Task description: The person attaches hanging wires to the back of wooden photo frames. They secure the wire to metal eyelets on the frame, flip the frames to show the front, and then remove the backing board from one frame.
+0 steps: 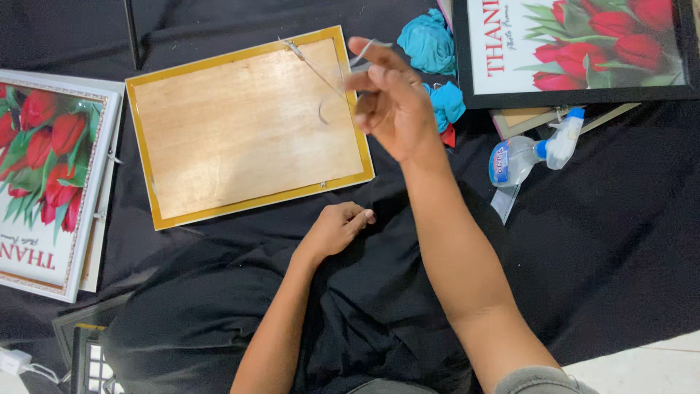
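Observation:
A picture frame lies face down on black cloth, its plywood back up and a gold edge around it. A thin wire runs from a small clip near its top right corner to my right hand, which is raised above that corner and pinches the wire's end between the fingers. My left hand rests below the frame's lower right corner on the black cloth, fingers curled, nothing visible in it.
A white-framed tulip print lies at the left. A black-framed tulip print sits top right, with teal cloths, a spray bottle and smaller frames below it. A dark tray is at bottom left.

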`<control>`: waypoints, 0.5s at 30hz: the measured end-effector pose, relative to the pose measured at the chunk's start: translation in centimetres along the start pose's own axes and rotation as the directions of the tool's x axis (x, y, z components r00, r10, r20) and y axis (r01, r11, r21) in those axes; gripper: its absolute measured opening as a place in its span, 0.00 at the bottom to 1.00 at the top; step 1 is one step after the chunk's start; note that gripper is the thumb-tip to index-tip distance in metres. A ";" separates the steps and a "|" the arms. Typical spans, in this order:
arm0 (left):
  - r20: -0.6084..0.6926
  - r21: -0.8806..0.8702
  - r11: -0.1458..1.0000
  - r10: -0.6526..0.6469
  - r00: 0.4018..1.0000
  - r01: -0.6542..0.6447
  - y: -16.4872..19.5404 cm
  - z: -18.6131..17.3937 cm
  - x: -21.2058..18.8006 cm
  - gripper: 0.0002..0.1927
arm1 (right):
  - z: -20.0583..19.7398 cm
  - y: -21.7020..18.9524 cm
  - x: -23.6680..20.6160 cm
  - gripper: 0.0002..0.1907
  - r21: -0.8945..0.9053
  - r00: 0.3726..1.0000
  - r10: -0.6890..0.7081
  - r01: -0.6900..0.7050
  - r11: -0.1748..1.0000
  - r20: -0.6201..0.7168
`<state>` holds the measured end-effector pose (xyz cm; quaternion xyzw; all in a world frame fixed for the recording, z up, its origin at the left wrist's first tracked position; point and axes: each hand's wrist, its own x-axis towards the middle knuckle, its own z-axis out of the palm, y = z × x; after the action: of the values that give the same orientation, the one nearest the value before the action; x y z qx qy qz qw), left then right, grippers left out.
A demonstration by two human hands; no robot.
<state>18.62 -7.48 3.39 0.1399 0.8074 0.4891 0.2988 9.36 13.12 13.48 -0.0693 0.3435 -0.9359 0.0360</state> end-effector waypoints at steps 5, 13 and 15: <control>-0.315 0.023 1.000 0.021 0.949 -0.015 -3.2 -1.6 0.6 0.17 | -3.5 -2.6 1.6 0.31 -0.392 0.863 -0.311 0.147 0.908 -0.398; -0.470 -0.506 0.847 -0.427 0.772 0.161 -11.6 -1.2 2.2 0.16 | -5.1 3.7 3.9 0.29 -0.711 0.856 -0.172 -0.275 0.647 -0.488; -0.526 -0.223 0.952 -0.300 0.796 0.212 -11.5 0.5 2.3 0.17 | -4.9 6.8 4.1 0.21 -0.917 0.921 -0.279 -0.160 0.364 -0.272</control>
<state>17.92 -11.46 -7.59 -0.1416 0.8307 0.5235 0.1257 4.67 10.54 5.81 0.0942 0.8066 -0.5726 -0.1120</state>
